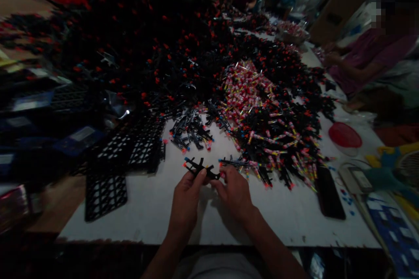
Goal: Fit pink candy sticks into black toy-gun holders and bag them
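Between my hands, over the near part of the white table [150, 209], is a small black toy gun [198, 166] with an orange and blue tip pointing left. My left hand [188, 196] pinches its middle between thumb and fingers. At its right end, the closed fingers of my right hand [235, 189] meet; a small pinkish-red bit shows at those fingertips, too small to make out. Just beyond my right hand lies another toy gun [234, 162]. A small group of toy guns [191, 128] lies farther forward.
A large heap of black toy guns [131, 61] covers the back. Pink wrapped sticks [245, 91] are piled right of centre. Black lattice trays [106, 196] lie left. A phone [330, 194] and red round lid [345, 135] are right. A person [369, 59] sits at the right.
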The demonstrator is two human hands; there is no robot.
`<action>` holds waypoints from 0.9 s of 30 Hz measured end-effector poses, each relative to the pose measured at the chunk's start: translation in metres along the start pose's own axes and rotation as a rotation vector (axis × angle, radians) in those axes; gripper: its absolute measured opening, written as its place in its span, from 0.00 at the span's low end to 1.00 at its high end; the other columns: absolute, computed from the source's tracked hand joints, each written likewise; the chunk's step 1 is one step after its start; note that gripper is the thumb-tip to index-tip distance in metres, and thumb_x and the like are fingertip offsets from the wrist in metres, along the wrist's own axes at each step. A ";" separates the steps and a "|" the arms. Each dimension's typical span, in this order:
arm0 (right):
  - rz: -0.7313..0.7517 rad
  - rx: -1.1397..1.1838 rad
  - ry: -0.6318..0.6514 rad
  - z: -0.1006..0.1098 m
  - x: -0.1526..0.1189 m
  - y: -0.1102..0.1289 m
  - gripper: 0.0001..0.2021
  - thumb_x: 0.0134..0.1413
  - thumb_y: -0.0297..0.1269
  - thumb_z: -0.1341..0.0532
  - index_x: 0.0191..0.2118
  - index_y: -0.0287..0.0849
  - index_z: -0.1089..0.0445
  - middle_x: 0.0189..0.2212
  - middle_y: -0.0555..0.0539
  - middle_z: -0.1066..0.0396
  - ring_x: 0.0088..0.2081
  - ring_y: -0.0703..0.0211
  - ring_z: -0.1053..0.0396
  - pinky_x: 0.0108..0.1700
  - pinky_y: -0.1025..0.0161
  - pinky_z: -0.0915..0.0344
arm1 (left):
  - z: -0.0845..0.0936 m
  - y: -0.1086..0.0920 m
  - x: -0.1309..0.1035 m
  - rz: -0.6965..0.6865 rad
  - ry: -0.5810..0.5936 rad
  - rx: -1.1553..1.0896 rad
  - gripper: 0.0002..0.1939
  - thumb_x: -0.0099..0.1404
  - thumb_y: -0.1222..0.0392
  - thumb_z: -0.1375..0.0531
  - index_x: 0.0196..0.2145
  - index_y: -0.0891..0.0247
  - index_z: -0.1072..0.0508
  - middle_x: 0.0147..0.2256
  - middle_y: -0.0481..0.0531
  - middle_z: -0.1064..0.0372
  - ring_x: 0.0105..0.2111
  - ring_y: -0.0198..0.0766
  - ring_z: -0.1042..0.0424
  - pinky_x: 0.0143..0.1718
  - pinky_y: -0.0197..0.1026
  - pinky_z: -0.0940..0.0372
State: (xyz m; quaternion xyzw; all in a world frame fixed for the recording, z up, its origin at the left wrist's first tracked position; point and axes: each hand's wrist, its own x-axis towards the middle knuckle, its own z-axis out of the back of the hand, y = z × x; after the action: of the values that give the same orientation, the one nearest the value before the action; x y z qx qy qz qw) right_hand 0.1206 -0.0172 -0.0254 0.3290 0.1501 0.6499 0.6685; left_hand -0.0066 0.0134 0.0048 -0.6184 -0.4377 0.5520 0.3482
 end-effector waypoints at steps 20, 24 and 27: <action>0.059 -0.230 0.065 0.012 -0.005 -0.019 0.19 0.65 0.42 0.54 0.52 0.38 0.37 0.32 0.42 0.23 0.28 0.53 0.25 0.27 0.63 0.35 | -0.029 0.007 0.004 -0.110 0.159 0.038 0.14 0.59 0.51 0.41 0.37 0.65 0.27 0.33 0.51 0.26 0.34 0.39 0.30 0.37 0.38 0.37; 0.066 -0.270 0.078 0.028 0.001 -0.033 0.18 0.65 0.42 0.55 0.51 0.41 0.35 0.33 0.43 0.24 0.31 0.55 0.26 0.32 0.63 0.34 | -0.023 0.005 0.010 -0.097 0.215 0.176 0.16 0.62 0.48 0.45 0.35 0.65 0.28 0.31 0.51 0.26 0.33 0.39 0.30 0.37 0.40 0.36; -0.037 -0.380 -0.234 0.064 0.019 -0.052 0.25 0.63 0.49 0.52 0.59 0.37 0.42 0.41 0.37 0.27 0.39 0.49 0.29 0.39 0.57 0.34 | -0.007 -0.002 0.019 -0.184 0.154 0.308 0.17 0.64 0.48 0.48 0.39 0.63 0.29 0.36 0.53 0.26 0.38 0.41 0.29 0.42 0.43 0.37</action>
State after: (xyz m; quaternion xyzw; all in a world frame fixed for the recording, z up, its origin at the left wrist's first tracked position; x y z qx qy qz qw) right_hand 0.2031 -0.0109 -0.0069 0.2674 -0.0478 0.6115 0.7431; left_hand 0.0005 0.0325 0.0004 -0.5555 -0.3749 0.5293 0.5203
